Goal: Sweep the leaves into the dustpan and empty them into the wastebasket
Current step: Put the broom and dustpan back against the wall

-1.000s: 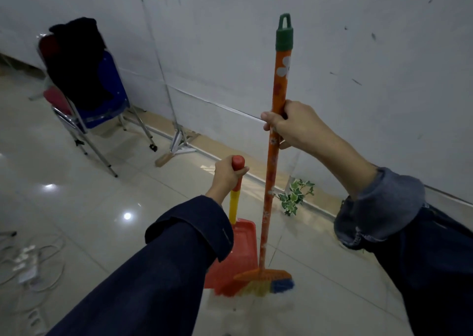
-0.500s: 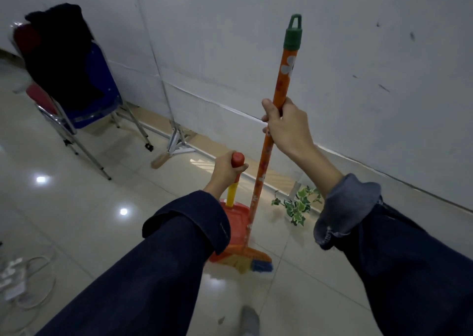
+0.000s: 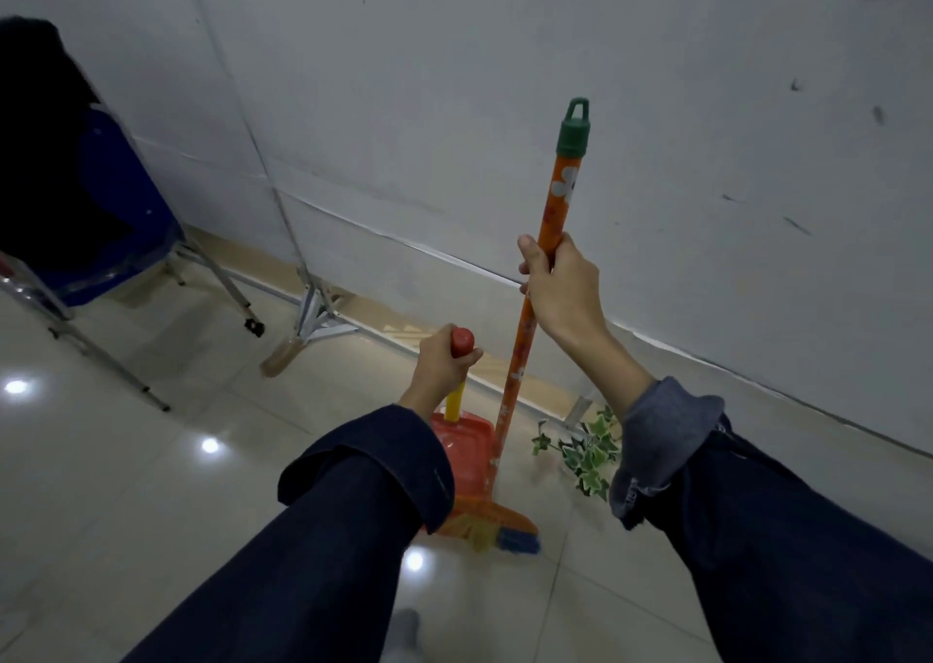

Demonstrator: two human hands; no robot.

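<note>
— Glossy pale floor tiles (image 3: 151, 486) run to a scuffed white wall (image 3: 505, 82); the green-and-white ivy leaves (image 3: 585, 453) lie near its base.

— Why are both tools upright?

— I judge I'm lining up. My right hand (image 3: 560, 284) is wrapped round the orange flower-print broom handle (image 3: 525, 339), bristles beside the red plastic dustpan (image 3: 467, 453). My left hand (image 3: 442, 367) clasps its red-tipped yellow handle. No wastebasket is in sight.
</note>
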